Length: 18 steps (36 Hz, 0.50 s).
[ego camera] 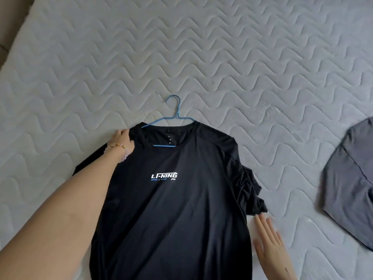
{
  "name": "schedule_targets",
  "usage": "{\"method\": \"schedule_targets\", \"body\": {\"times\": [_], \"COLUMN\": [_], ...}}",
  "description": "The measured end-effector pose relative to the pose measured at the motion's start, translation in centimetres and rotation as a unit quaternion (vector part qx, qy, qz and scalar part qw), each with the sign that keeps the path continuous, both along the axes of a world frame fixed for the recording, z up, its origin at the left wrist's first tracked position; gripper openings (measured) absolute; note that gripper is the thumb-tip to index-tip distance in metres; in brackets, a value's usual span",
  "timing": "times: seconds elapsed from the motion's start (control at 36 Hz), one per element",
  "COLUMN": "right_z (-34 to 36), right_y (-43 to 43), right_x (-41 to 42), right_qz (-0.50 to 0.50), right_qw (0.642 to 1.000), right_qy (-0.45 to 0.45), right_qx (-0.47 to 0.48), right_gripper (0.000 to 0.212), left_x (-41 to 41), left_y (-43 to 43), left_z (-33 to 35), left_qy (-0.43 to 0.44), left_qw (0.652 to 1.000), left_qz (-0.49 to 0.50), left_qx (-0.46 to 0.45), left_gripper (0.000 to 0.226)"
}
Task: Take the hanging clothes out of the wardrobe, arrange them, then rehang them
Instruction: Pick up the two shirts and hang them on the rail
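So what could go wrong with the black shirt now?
The right sleeve of the black shirt is bunched, so it may hang wrinkled. The blue hanger sits crooked in the collar, so the shirt might slip off when lifted. The left hand pressing its shoulder could drag the fabric crooked.

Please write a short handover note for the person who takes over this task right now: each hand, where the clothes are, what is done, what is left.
Left hand: pressing on the shoulder of the black T-shirt; whether it grips the cloth, I cannot tell.
Right hand: open and flat on the mattress, fingertips at the bunched right sleeve.
The black T-shirt lies front-up on the mattress, with the blue hanger already inside the neck.
A grey garment lies to the right, no hanger visible.
Left: smooth the bunched sleeve, rehang the black T-shirt, then see to the grey garment.
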State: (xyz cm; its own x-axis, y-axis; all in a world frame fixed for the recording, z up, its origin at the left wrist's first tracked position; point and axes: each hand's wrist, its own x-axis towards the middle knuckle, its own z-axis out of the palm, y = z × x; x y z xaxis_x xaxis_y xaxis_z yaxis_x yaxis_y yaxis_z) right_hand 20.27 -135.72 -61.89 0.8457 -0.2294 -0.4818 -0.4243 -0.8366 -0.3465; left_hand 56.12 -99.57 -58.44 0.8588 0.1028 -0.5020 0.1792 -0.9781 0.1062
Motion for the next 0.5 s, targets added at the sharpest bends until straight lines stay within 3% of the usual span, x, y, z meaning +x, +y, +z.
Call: {"method": "schedule_targets", "body": {"times": [0.08, 0.22, 0.5], "right_z": [-0.2, 1.3, 5.5], "right_y": [-0.3, -0.1, -1.2], "right_x": [-0.8, 0.1, 2.6], "right_qz": [0.019, 0.031, -0.003], "right_qw": [1.0, 0.998, 0.986], "right_qy": [0.003, 0.042, 0.145], "right_qx": [-0.019, -0.029, 0.076], "right_gripper": [0.059, 0.059, 0.061], "left_x": [0.3, -1.8, -9.4], "left_y": [-0.2, -0.9, -1.9], "left_z": [-0.3, -0.3, 8.4], "left_qy": [-0.024, -0.009, -0.131], "left_qw": [1.0, 0.994, 0.957], "left_qz": [0.013, 0.047, 0.126], "left_qx": [0.006, -0.103, -0.225], "left_gripper": [0.046, 0.043, 0.032]}}
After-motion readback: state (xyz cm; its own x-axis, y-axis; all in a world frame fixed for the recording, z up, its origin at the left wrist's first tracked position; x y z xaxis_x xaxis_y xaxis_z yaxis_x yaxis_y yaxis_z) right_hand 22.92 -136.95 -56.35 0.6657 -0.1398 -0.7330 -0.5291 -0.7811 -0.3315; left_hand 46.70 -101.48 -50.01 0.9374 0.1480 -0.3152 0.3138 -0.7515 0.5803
